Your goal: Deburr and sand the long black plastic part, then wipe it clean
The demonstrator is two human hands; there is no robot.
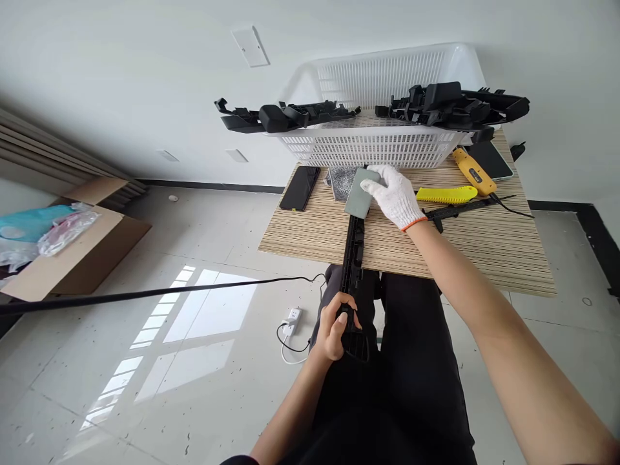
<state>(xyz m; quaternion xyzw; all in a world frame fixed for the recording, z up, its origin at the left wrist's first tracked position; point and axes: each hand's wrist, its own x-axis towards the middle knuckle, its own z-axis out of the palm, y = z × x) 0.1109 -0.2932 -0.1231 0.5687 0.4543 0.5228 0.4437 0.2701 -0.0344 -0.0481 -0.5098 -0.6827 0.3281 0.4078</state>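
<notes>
My bare left hand [338, 327] is wrapped round the lower end of a long black plastic part [353, 252]. The part runs up from over my lap onto the table edge. My right hand [393, 196], in a white knit glove with an orange cuff, grips a flat grey-green rectangular pad [361, 192] between thumb and fingers. This pad covers the part's upper end; whether the two touch, I cannot tell. Behind the pad lies a speckled grey cloth-like piece [341, 181]. Just right of the glove is a yellow utility knife [446, 195].
On the wooden table [300, 236] lie a black phone [299, 188], black calipers [458, 209], a corded yellow tool [473, 171] and a dark flat device [490, 159]. Black plastic parts [450, 106] rest across a white basket [372, 147]. A power strip [291, 321] and cardboard box [97, 252] stand lower left.
</notes>
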